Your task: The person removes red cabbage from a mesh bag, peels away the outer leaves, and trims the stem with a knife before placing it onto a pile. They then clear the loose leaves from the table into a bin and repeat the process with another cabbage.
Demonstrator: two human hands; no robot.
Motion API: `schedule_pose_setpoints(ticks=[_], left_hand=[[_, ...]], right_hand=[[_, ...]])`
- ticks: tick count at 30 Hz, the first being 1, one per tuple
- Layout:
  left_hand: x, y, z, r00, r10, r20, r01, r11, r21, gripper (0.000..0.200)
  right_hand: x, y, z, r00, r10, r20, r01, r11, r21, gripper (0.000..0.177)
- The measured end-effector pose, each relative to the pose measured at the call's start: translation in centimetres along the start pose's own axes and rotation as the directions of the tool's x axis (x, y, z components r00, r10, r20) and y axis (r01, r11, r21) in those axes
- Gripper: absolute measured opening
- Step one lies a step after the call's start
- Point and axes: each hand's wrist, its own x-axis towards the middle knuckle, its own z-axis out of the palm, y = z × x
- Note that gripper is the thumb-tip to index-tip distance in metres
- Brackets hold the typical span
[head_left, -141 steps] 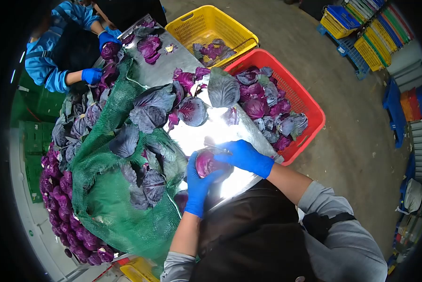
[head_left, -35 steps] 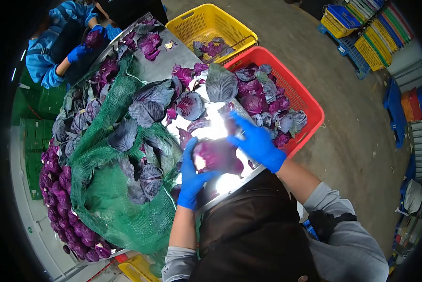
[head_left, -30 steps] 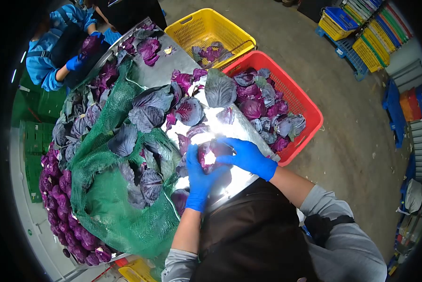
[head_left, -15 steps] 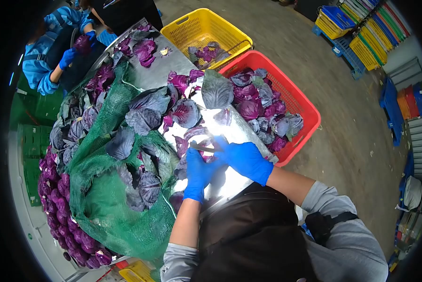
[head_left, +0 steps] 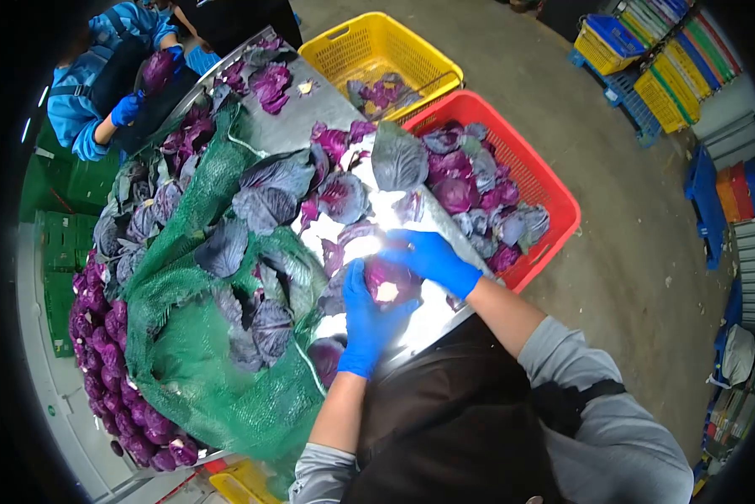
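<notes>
Both of my hands wear blue gloves over a shiny metal table [head_left: 289, 118]. My left hand [head_left: 367, 323] is wrapped round the near left side of a purple cabbage [head_left: 394, 284], whose pale cut stem faces up. At the far right side of this cabbage is my right hand [head_left: 432, 259], its fingers bent; what they hold is washed out by glare. Loose dark outer leaves [head_left: 268, 193] lie beyond my hands. To the left a green mesh bag [head_left: 188, 336] spreads out with leaves on it.
A red crate [head_left: 554, 239] of cabbage leaves stands at the table's right, a yellow crate [head_left: 440, 63] behind it. Many purple cabbages [head_left: 113, 370] are piled at the left edge. A co-worker in blue [head_left: 75, 109] holds a cabbage at the far left.
The cabbage between my hands now shows its cut stem. My left hand has shifted slightly right, and the dark blade seen between my hands before no longer shows clearly.
</notes>
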Motion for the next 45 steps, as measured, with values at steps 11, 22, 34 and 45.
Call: schedule_pose_setpoints(ticks=[11, 22, 34, 45], left_hand=[[-1.2, -0.6, -2.5, 0.995, -0.02, 0.1, 0.058, 0.916, -0.397, 0.103], [-0.8, -1.5, -3.2, 0.986, 0.001, 0.167, 0.067, 0.913, -0.403, 0.104], [-2.0, 0.6, -2.6, 0.997, 0.062, -0.038, -0.063, 0.998, -0.016, 0.101], [0.1, -2.1, -2.9, 0.917, -0.396, -0.058, 0.267, 0.713, -0.648, 0.069]], right_hand=[[0.3, -1.8, -1.5, 0.854, 0.189, 0.484, -0.474, 0.668, 0.574, 0.046], [-1.7, -4.6, -4.0, 0.988, 0.149, 0.028, -0.145, 0.984, -0.101, 0.054], [-4.8, -3.6, -1.3, 0.942, 0.146, 0.302, -0.282, 0.831, 0.479, 0.066], [-5.2, -3.5, -5.0, 0.885, 0.127, 0.448, -0.429, 0.597, 0.678, 0.066]])
